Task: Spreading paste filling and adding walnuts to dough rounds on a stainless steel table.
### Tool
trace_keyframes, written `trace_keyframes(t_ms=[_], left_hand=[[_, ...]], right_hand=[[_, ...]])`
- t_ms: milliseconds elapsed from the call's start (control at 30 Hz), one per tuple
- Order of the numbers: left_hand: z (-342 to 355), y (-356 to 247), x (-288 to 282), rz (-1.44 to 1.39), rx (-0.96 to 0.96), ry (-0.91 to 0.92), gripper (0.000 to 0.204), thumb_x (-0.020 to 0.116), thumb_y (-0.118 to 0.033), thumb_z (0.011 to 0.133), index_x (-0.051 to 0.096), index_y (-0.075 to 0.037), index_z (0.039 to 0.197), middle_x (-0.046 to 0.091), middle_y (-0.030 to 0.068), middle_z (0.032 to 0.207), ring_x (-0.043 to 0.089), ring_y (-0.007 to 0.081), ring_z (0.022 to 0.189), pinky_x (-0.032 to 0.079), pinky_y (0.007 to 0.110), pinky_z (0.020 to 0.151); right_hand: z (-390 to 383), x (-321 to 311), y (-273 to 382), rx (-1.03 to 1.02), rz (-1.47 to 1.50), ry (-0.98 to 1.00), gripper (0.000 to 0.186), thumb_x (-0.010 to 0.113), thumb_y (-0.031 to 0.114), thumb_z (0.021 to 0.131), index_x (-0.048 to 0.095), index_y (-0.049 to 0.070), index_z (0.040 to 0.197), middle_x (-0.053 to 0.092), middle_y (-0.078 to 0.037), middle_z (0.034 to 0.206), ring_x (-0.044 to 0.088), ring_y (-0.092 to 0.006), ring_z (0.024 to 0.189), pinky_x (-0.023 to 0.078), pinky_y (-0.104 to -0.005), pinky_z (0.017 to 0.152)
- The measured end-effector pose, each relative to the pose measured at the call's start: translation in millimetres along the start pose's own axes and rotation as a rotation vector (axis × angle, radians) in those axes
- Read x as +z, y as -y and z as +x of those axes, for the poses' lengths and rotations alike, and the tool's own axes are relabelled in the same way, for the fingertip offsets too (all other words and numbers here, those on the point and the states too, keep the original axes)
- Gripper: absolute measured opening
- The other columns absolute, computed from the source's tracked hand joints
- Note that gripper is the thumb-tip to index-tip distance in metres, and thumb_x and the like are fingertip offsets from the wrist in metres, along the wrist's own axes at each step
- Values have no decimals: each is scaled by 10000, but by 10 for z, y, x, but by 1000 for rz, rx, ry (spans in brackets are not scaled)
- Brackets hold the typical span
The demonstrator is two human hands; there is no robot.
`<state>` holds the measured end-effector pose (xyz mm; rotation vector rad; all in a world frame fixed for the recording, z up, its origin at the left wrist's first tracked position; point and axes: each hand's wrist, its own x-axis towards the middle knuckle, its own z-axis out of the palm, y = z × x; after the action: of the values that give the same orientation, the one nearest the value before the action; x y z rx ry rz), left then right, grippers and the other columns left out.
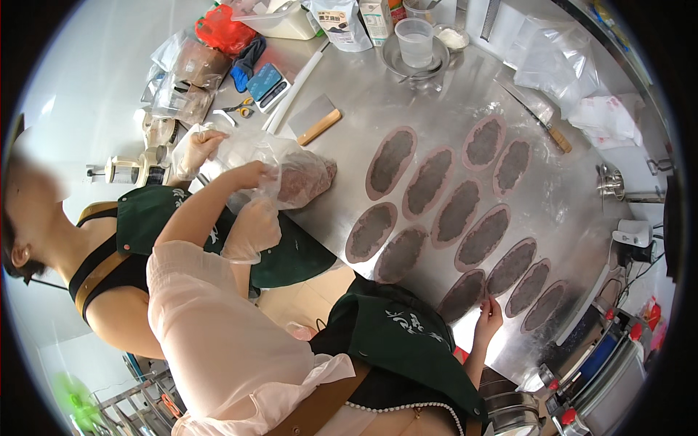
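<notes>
My left hand [252,176] is closed on the top of a clear plastic bag [251,149]. Inside it shows a pinkish-brown lump of dough [305,182]. A co-worker's two gloved hands are beside mine: one glove [198,151] grips the bag's far side, the other [254,227] is below it. Down at the right, my right hand [490,317] has its fingertips pinched at the near end of a flat pink dough oval [511,267] spread with dark filling. Several more such ovals, including one beside my hand [462,296], lie in slanting rows on the metal table [349,131].
A wood-handled scraper [318,127], scissors [240,110] and small scale [268,87] lie at the far left. Behind stands a bowl [414,64] with a plastic cup. A long knife [538,120] lies far right. A machine [603,370] flanks the near right.
</notes>
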<state>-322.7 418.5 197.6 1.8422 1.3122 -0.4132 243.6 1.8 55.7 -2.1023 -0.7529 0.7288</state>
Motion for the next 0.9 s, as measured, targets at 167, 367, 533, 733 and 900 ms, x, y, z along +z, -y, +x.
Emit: trace_keyframes(t_ms=[167,367,533,733,900], left_hand=[[649,80,727,-38,-376,31,299,655,-297,808,646,-37,957,651,152,870,605,225,746,474,350,708],[783,195,1055,-208,-377,-281,264,623,-285,830,635,-44,938,634,139,847,597,224,714,474,352,661],[792,305,1262,-425,-329,-484,238,595,-275,849,625,-51,922,619,128,828,591,223,688,474,353,622],[700,441,1224,-770,-194,-601,213,562,-262,871,614,-58,903,602,115,805,583,222,656,474,355,576],[519,532,894,-963,-134,-683,200,535,-252,889,604,-64,887,587,104,785,576,221,630,474,356,537]], right_hand=[[140,118,479,-81,-80,42,223,512,76,921,615,-60,1064,664,-120,860,634,-150,750,483,-250,662],[48,264,330,-21,-40,33,211,520,78,918,623,-46,1054,659,-116,871,641,-153,766,491,-249,659],[-24,311,409,-89,-48,60,178,564,58,880,637,-28,1017,643,-124,841,615,-161,718,476,-269,601],[-101,171,246,-122,-33,17,171,555,42,874,637,-29,1006,645,-142,838,629,-197,721,491,-290,606],[-86,66,134,-138,-18,21,158,559,35,862,636,-32,982,645,-144,838,640,-218,719,494,-294,595]])
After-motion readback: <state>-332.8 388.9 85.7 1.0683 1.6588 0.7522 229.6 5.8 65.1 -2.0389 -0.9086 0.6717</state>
